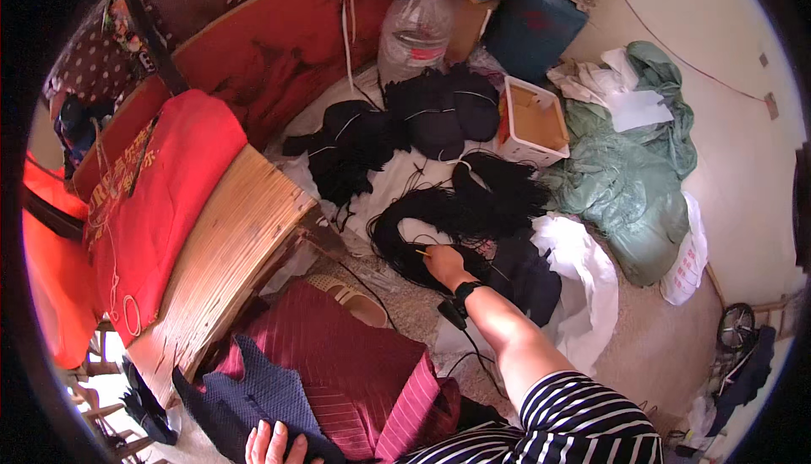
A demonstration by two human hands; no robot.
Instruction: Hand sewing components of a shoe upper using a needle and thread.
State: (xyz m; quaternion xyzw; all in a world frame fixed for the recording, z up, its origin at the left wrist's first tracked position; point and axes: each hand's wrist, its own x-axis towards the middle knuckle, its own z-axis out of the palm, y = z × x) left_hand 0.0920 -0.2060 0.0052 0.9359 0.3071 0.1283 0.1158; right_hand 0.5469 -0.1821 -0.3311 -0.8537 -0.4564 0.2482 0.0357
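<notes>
My right hand (444, 265) reaches out over the floor among black yarn and is closed on a thin yellowish stick (425, 253); its exact kind is too small to make out. Loose black yarn strands (390, 232) curve just beyond the fingers. A folded black bundle (525, 278) lies to the right of my wrist. Near the lower edge, my left hand (274, 445) rests with its fingers spread on a dark blue knitted piece (269, 388), which lies across a maroon striped cloth (338, 363). The thumb of that hand is hidden.
Several black yarn bundles (442, 109) lie farther off, beside a white plastic basket (534, 122) and a large clear bottle (416, 29). A wooden bench (228, 236) with red cloth (169, 202) stands left. Green sacking (625, 185) and white plastic (591, 295) lie right.
</notes>
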